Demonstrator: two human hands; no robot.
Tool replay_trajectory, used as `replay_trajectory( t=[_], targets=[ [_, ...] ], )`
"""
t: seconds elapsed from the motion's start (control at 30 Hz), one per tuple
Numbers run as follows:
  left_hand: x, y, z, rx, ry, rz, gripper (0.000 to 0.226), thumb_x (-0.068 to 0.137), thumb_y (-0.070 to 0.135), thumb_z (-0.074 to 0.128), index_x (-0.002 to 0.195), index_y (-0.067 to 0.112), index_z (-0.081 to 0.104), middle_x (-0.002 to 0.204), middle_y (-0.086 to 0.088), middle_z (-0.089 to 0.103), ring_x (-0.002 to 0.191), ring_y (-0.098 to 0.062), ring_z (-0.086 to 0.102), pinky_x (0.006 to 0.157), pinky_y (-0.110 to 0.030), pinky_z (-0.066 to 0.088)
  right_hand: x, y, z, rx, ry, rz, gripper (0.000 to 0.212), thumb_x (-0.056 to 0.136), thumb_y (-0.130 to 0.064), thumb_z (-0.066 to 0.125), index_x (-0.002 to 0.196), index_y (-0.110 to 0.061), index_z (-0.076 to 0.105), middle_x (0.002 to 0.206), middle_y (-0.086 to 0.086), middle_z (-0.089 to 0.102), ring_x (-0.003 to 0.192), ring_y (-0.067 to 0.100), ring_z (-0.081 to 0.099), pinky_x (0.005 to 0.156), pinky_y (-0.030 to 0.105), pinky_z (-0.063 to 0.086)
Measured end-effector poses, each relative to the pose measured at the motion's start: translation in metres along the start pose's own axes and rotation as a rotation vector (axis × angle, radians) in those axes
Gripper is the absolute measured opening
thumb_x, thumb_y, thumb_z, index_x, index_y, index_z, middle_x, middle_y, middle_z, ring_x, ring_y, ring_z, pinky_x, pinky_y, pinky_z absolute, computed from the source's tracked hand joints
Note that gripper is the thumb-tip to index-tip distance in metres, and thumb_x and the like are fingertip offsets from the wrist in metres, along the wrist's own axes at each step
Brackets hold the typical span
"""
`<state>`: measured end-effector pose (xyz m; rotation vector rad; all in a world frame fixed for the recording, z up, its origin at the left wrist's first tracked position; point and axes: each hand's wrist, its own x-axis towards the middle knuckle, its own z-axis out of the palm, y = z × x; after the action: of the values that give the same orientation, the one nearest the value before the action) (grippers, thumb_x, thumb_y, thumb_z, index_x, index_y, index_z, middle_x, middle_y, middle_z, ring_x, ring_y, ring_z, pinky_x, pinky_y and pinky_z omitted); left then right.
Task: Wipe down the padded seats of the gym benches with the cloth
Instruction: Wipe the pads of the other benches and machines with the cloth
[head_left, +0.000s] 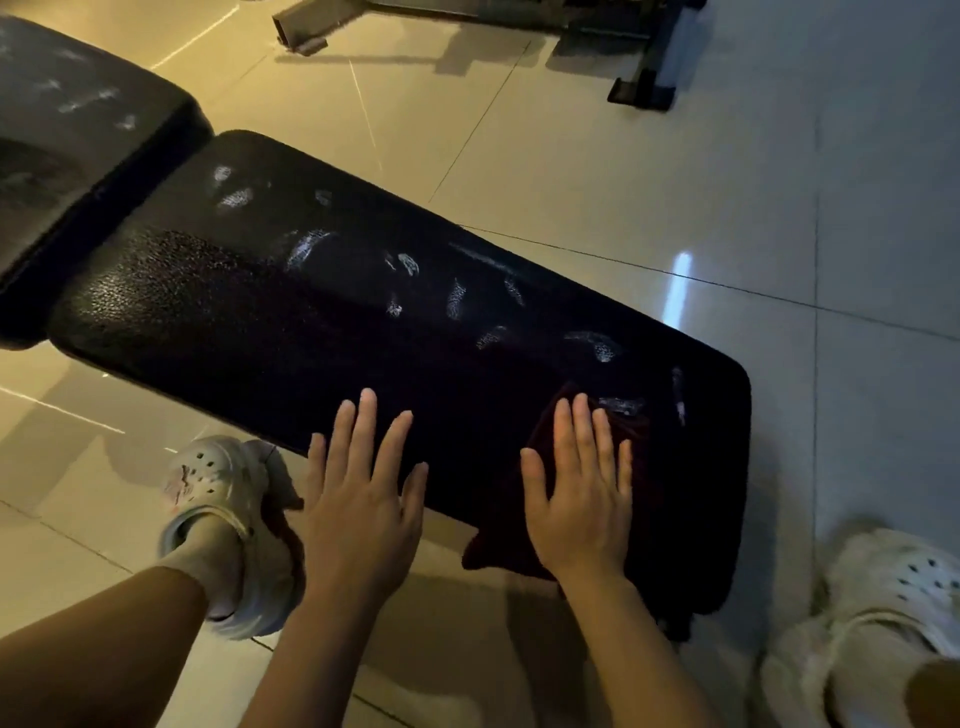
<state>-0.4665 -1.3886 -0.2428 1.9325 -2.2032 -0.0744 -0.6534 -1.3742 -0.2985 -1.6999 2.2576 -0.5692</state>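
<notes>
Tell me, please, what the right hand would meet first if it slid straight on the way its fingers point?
Probably the white smudge just past the right hand and the cloth under it.

Bench pad layout, viewed from its near edge.

The cloth (587, 467) lies on the bench pad (322, 322) at its right end, under the right hand (579, 499). The left hand (358, 499) rests flat on the pad's near edge, left of the cloth. A second pad (78, 135) adjoins at far left.
</notes>
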Motion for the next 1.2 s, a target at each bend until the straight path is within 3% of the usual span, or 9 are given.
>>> replay_trajectory(
  t=[0.17,0.27,0.33,0.43,0.53,0.67,0.77,0.9,1.2],
  targets=[
    [-0.002,-0.012,0.002,0.078,-0.050,0.086,0.058,0.100,0.048,0.023,0.150,0.019,0.029,0.159,-0.011,0.018,0.148,-0.023,0.008,0.117,-0.034,-0.005,-0.005,0.086,-0.021,-0.038,-0.008,0.380,0.072,0.095,-0.064,0.000,0.154,-0.023,0.000,0.163,-0.002,-0.003,0.150,0.015,-0.006,0.122,0.040,-0.004],
    [0.000,-0.016,0.003,0.133,-0.098,0.126,0.063,0.101,0.053,0.016,0.153,0.018,0.022,0.160,-0.013,0.013,0.148,-0.023,0.005,0.117,-0.034,-0.008,0.001,0.105,-0.032,0.143,-0.021,0.567,0.068,0.099,-0.056,0.012,0.156,-0.023,-0.001,0.164,-0.002,-0.004,0.151,0.022,-0.001,0.121,0.045,0.005],
    [0.001,-0.019,0.004,0.144,-0.125,0.132,0.067,0.099,0.058,0.008,0.154,0.021,0.015,0.161,-0.011,0.005,0.149,-0.022,-0.002,0.117,-0.033,-0.015,-0.001,0.101,-0.032,0.142,0.010,0.586,0.064,0.102,-0.049,0.018,0.156,-0.019,0.001,0.164,0.000,-0.003,0.151,0.024,0.000,0.120,0.043,0.006],
    [-0.001,-0.019,0.004,0.125,-0.145,0.138,0.070,0.096,0.063,0.005,0.154,0.023,0.008,0.161,-0.008,-0.005,0.149,-0.019,-0.012,0.116,-0.032,-0.021,-0.021,0.075,-0.022,0.009,0.028,0.436,0.067,0.100,-0.056,0.007,0.155,-0.018,0.002,0.164,0.003,0.000,0.150,0.022,-0.005,0.122,0.039,-0.001],
    [0.001,-0.018,0.003,0.091,-0.163,0.118,0.072,0.091,0.063,0.000,0.152,0.026,-0.002,0.158,-0.002,-0.018,0.144,-0.014,-0.026,0.111,-0.029,-0.028,-0.041,0.020,-0.009,0.034,0.018,0.198,0.069,0.095,-0.059,-0.004,0.151,-0.020,0.000,0.162,0.001,0.002,0.149,0.020,-0.009,0.120,0.037,-0.008],
    [0.004,-0.021,-0.004,0.040,-0.215,0.134,0.070,0.087,0.058,-0.006,0.149,0.027,-0.011,0.154,0.005,-0.029,0.135,-0.003,-0.040,0.106,-0.024,-0.032,-0.043,-0.052,0.003,0.097,-0.112,-0.121,0.072,0.093,-0.061,-0.008,0.152,-0.020,-0.008,0.161,-0.001,-0.014,0.148,0.020,-0.020,0.116,0.034,-0.022],
    [0.004,-0.023,-0.008,0.009,-0.249,0.136,0.070,0.084,0.055,-0.006,0.148,0.028,-0.013,0.152,0.009,-0.030,0.133,0.002,-0.041,0.106,-0.021,-0.032,-0.036,-0.044,0.001,0.039,-0.160,-0.281,0.084,0.092,-0.068,0.015,0.154,-0.015,-0.005,0.162,0.005,-0.010,0.149,0.023,-0.016,0.118,0.037,-0.014],
    [0.001,-0.021,-0.008,0.017,-0.234,0.133,0.068,0.089,0.051,-0.001,0.152,0.026,-0.005,0.157,0.006,-0.022,0.141,-0.005,-0.031,0.110,-0.023,-0.028,-0.029,0.025,-0.006,-0.235,-0.093,-0.507,0.107,0.072,-0.060,0.073,0.152,-0.013,0.019,0.158,0.010,0.028,0.146,0.028,0.024,0.117,0.044,0.014],
    [0.000,-0.017,-0.007,0.058,-0.213,0.120,0.066,0.090,0.050,0.000,0.151,0.025,-0.007,0.156,0.004,-0.022,0.142,-0.010,-0.028,0.109,-0.022,-0.028,-0.047,0.088,-0.015,-0.230,-0.032,-0.464,0.100,0.074,-0.049,0.077,0.151,-0.012,0.024,0.155,0.013,0.033,0.143,0.031,0.031,0.116,0.047,0.025]
  ],
)
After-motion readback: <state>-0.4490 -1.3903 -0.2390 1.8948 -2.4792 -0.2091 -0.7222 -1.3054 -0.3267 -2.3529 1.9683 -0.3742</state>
